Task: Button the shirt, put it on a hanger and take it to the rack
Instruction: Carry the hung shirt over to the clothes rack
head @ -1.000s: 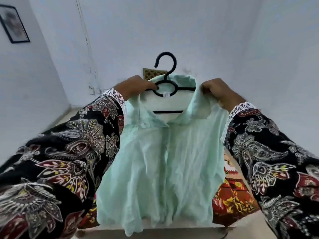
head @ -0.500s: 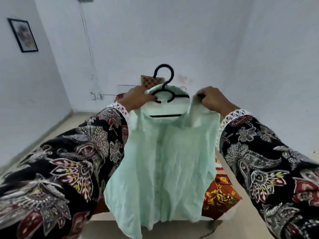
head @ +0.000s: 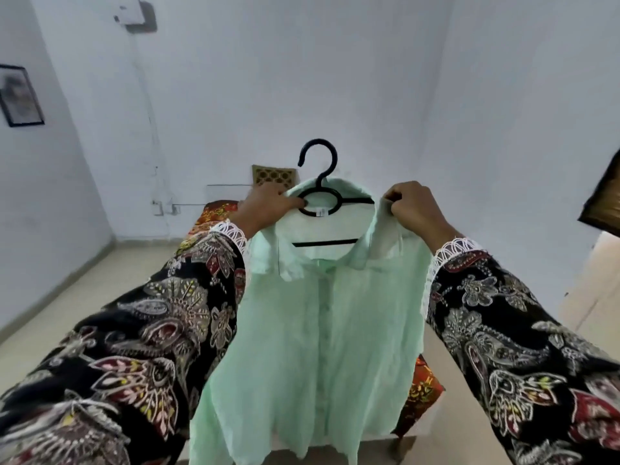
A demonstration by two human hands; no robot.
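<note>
A pale mint-green shirt (head: 322, 333), its front placket closed and its collar spread open, hangs upright and crumpled in the air on a black plastic hanger (head: 322, 199) whose hook rises above the collar and whose bar shows inside the neck.

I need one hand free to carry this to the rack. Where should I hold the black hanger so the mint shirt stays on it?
Probably the neck of the hanger, just under the hook, gripped from the front with the left hand, which already sits there. The hook stands bare above the collar, while the shirt covers the arms, so pulling there could slide it off. The right hand only pinches the collar.
</note>
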